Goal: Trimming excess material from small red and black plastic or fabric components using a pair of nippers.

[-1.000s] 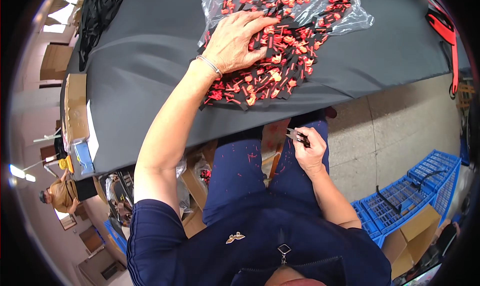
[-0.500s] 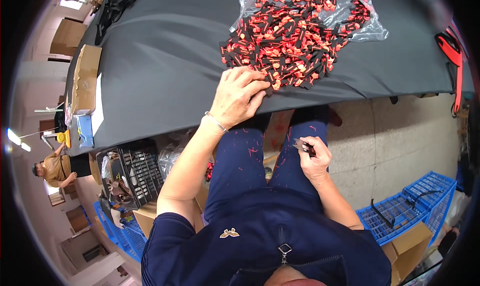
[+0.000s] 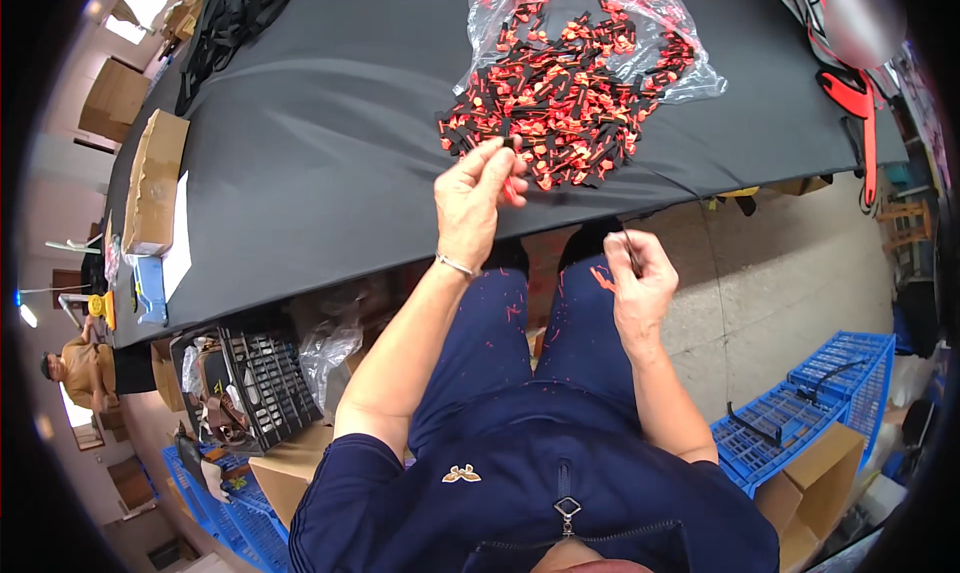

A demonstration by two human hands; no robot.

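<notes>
A heap of small black and red pieces (image 3: 560,113), seemingly fabric tabs with bright red parts, lies near the front edge of the black-covered table (image 3: 310,163). Over the heap's near left edge is my left hand (image 3: 468,201), its fingertips pinching one small black and red piece (image 3: 509,144). My right hand (image 3: 642,281) is raised above my right thigh, off the table, with its fingers closed round small dark snips (image 3: 631,251), mostly hidden by the fingers. A bit of red strip (image 3: 602,279) shows beside those fingers.
A clear plastic bag (image 3: 690,81) lies open behind the heap. Red-handled tool (image 3: 853,98) rests at the table's right. On the left stand a cardboard box (image 3: 157,188) and a black crate (image 3: 268,383); a blue crate (image 3: 790,433) is at right. A person (image 3: 85,368) stands far left.
My left hand has lifted off the heap's edge with a piece in its fingertips. My right hand has risen slightly and turned, and the red strip now shows by it. The view has shifted.
</notes>
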